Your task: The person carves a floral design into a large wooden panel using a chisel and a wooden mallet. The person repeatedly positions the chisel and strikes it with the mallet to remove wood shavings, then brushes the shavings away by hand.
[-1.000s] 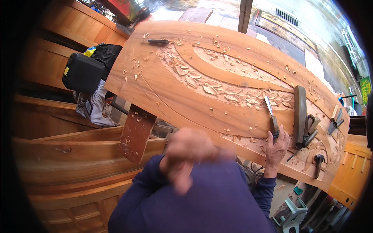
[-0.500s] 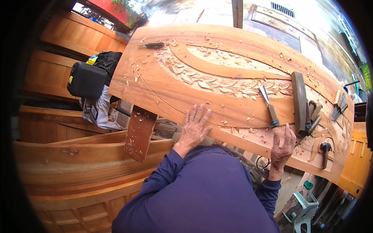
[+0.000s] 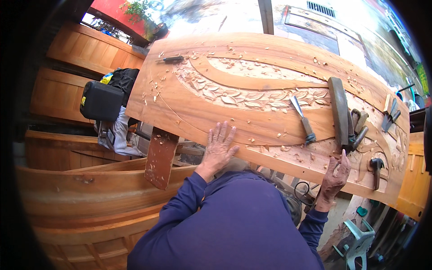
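A carved wooden panel (image 3: 180, 105) lies across in front of me, with a raised band of leaves and flowers. My left hand (image 3: 219, 146) rests flat on its near edge, fingers spread, holding nothing. Over the near right part hovers or rests my right hand (image 3: 334, 177), fingers partly stretched; I see nothing clearly held. Its fingertips are close to a bundle of dark tool handles (image 3: 359, 135) and the lower end of a long grey-brown bar (image 3: 339, 108). Left of these lies a chisel (image 3: 304, 123) with a wooden handle. A small hammer (image 3: 376, 172) lies to the right.
Wood shavings dot the panel. A thin dark-handled tool (image 3: 171, 60) lies at its far left, more chisels (image 3: 391, 118) at the right. A black case (image 3: 102, 101) and stacked wooden panels (image 3: 58, 92) stand left. A pale green stool (image 3: 358, 243) is at lower right.
My right hand has moved right, toward the dark tool handles. My left hand stays flat on the panel edge. The view has shifted slightly.
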The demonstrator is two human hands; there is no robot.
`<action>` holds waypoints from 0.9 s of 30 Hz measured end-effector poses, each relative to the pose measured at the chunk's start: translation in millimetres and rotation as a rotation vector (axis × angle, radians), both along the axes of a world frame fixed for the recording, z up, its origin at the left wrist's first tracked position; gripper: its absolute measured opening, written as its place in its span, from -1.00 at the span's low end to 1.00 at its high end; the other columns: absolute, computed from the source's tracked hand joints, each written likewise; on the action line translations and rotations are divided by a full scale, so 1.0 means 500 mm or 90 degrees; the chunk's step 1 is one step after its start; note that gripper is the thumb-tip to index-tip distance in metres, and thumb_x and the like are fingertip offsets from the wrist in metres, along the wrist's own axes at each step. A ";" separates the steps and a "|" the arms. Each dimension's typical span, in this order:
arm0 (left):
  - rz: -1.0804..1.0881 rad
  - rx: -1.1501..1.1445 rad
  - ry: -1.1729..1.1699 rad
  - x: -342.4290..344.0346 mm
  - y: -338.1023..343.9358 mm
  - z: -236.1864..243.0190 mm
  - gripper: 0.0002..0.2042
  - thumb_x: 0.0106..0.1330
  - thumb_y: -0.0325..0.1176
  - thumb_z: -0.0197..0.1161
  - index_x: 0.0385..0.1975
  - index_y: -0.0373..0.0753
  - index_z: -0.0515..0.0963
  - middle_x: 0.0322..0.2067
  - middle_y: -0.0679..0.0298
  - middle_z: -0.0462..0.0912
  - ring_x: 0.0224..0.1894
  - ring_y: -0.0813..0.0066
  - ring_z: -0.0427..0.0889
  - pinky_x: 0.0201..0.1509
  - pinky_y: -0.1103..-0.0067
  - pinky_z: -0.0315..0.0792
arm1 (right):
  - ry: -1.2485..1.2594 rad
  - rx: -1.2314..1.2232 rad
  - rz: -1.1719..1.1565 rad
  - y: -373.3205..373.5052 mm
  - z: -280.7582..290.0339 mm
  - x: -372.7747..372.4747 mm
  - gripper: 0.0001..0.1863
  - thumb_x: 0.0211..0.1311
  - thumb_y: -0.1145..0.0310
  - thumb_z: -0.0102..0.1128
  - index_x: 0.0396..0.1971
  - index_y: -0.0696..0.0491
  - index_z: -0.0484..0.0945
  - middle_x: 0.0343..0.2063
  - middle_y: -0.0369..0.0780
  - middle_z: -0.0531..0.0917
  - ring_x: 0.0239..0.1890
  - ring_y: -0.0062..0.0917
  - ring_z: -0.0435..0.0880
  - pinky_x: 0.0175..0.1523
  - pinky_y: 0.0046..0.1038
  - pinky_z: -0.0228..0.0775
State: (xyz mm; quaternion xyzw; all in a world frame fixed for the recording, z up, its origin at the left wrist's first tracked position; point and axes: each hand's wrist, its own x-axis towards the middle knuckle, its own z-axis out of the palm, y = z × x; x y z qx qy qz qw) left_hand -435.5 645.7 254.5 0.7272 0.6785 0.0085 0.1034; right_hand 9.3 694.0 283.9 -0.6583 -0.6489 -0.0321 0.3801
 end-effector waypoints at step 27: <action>0.015 -0.041 0.003 0.001 0.021 0.002 -0.27 0.63 0.21 -0.14 0.69 0.05 -0.03 0.71 0.20 -0.24 0.73 0.08 -0.35 0.71 0.06 -0.47 | 0.260 -0.041 -0.184 0.089 -0.038 0.185 -0.59 0.46 0.30 0.39 0.25 0.03 0.65 -0.21 -0.24 0.71 -0.21 -0.49 0.69 -0.12 -0.39 0.57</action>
